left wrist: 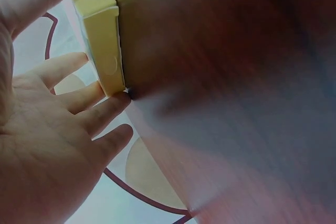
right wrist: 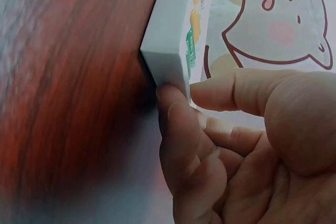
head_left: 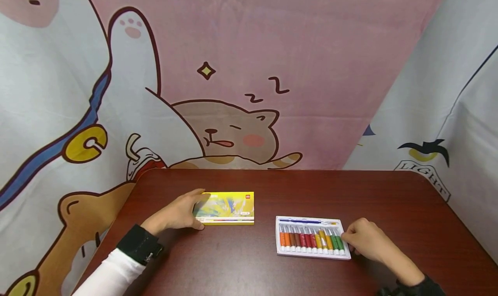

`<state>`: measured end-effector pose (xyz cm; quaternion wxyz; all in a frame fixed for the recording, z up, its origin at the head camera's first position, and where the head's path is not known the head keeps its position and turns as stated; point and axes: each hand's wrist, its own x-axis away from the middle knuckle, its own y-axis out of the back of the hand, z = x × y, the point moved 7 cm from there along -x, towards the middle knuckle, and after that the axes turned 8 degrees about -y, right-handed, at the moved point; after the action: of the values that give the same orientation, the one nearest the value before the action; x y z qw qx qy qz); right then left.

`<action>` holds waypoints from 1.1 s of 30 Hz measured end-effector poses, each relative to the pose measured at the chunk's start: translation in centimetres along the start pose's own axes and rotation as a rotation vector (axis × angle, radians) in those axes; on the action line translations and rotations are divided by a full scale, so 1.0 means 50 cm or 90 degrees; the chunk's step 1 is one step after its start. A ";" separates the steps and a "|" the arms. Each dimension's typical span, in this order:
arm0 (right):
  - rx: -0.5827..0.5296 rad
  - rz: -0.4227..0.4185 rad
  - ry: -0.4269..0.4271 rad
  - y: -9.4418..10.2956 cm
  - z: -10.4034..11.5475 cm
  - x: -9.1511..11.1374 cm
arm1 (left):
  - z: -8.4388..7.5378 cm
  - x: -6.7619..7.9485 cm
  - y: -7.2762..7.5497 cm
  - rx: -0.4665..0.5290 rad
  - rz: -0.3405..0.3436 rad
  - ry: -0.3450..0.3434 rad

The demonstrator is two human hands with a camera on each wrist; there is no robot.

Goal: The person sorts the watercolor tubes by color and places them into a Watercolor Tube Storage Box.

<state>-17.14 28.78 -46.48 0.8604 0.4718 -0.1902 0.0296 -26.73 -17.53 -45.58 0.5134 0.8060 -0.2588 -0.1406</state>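
On the left of the table lies a flat yellow cardboard box [head_left: 229, 207] with a painted-stroke print. My left hand [head_left: 179, 211] spans its left end, thumb at the near edge and fingers at the far edge. From the left wrist, the end of the box [left wrist: 102, 45] shows between thumb and fingers. To the right sits a white tray of paint tubes [head_left: 311, 255], orange, red, yellow and green, with a blue-handled paintbrush [head_left: 303, 221] along the top. My right hand [head_left: 367, 240] pinches the tray's right edge; the right wrist view shows thumb and index finger at its corner [right wrist: 168, 66].
Both things lie on a dark reddish-brown wooden table [head_left: 218, 261]. A cloth backdrop [head_left: 311, 49] printed with cartoon animals hangs behind the far table edge.
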 end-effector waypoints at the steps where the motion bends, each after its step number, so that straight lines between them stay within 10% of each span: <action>1: -0.003 -0.002 -0.004 0.002 -0.004 -0.001 | -0.002 0.004 -0.001 -0.001 0.000 -0.003; 9: -0.033 -0.010 -0.035 0.014 -0.027 -0.009 | -0.010 0.021 0.011 0.040 -0.039 0.003; 16: -0.059 -0.003 -0.049 0.022 -0.034 -0.016 | 0.025 0.029 0.048 0.057 -0.177 0.172; 21: -0.066 -0.005 -0.046 0.023 -0.032 -0.021 | 0.034 0.034 0.032 0.146 -0.153 0.244; 33: -0.076 -0.005 -0.035 0.022 -0.023 -0.034 | 0.012 0.040 0.004 0.193 -0.119 0.251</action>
<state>-18.64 30.56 -46.74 0.8817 0.4210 -0.2131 0.0020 -25.46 -19.18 -45.58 0.4120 0.9060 -0.0960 0.0128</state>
